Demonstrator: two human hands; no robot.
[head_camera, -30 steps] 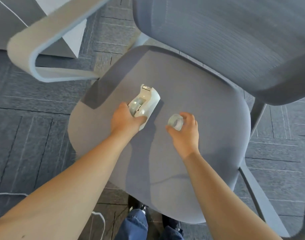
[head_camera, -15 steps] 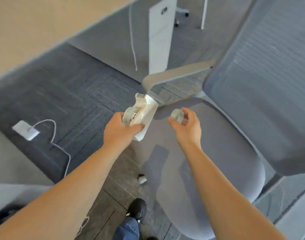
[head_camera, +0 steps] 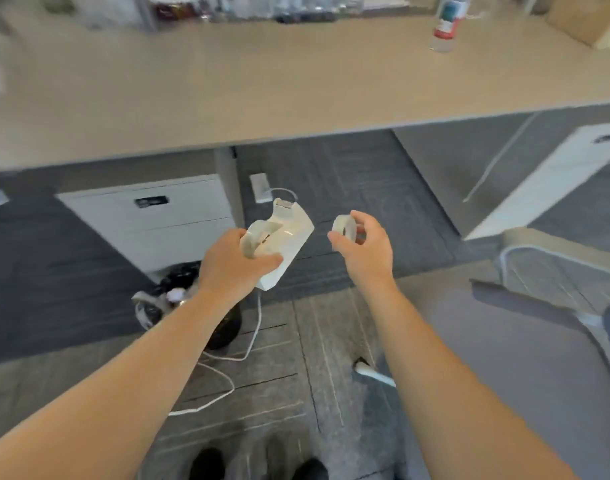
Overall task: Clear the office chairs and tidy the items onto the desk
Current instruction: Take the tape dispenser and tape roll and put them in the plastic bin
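Note:
My left hand (head_camera: 232, 263) grips a white tape dispenser (head_camera: 284, 240) by its rear end, holding it in the air over the carpet. My right hand (head_camera: 364, 251) pinches a small clear tape roll (head_camera: 345, 230) between thumb and fingers, a little to the right of the dispenser. Both are in front of and below the edge of the beige desk (head_camera: 296, 91), which spans the top of the view. The grey office chair (head_camera: 525, 348) lies at the lower right, with its seat bare and its armrest (head_camera: 553, 251) showing.
A plastic bottle (head_camera: 447, 22) stands on the desk at the back right, with blurred clutter along the far edge. Under the desk are a white drawer unit (head_camera: 151, 220), a black bin (head_camera: 199, 299), a white power adapter (head_camera: 260, 187) and its cable (head_camera: 227, 375) on the carpet.
Both hands lifted the dispenser and the roll off the chair seat and carried them left. The view swung from the chair to face the desk.

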